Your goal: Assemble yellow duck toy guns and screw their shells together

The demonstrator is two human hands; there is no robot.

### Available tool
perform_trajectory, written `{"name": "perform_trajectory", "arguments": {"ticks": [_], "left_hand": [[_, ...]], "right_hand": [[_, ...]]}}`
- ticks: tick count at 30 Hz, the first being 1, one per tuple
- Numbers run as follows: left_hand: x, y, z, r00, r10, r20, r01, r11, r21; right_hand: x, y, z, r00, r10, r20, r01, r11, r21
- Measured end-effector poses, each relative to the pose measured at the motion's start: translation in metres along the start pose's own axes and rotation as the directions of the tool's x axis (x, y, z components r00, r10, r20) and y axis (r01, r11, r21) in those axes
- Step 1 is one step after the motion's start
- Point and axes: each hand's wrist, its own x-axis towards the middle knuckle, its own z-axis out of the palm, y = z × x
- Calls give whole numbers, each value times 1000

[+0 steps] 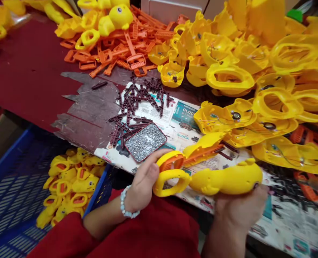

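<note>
Between my hands is a yellow duck-shaped toy shell [226,179] with a ring-shaped handle. Its matching half [205,145] lies just behind it, with an orange grooved part [202,156] set inside. My left hand [144,181], wearing a beaded bracelet, is closed round the ring end of both halves. My right hand [241,206] grips the duck's head end from below; some of its fingers are hidden behind the shell. Close beyond my left hand sits a shallow tray [166,140] of small silver screws or pins.
Dark brown toothed strips [133,102] lie scattered behind the tray. Orange handle pieces [115,53] are heaped at the back. Open yellow shells with wires [236,116] fill the right side. A blue crate [8,200] at lower left holds several closed yellow ducks [78,179].
</note>
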Motion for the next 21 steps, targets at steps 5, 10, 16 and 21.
{"name": "perform_trajectory", "arguments": {"ticks": [5,10,16,21], "left_hand": [[-3,-3,1,999,-16,44,13,998,65],[0,0,-3,996,36,76,-48,987,156],[-2,8,1,981,-3,194,-14,996,87],[-1,5,3,968,-37,249,85,978,-189]], "right_hand": [[0,-15,1,1000,-17,-6,16,992,-123],[8,-32,4,984,-106,-141,100,994,-46],[12,-20,17,982,-117,-151,131,988,87],[13,-9,16,987,-98,-128,112,988,108]]}}
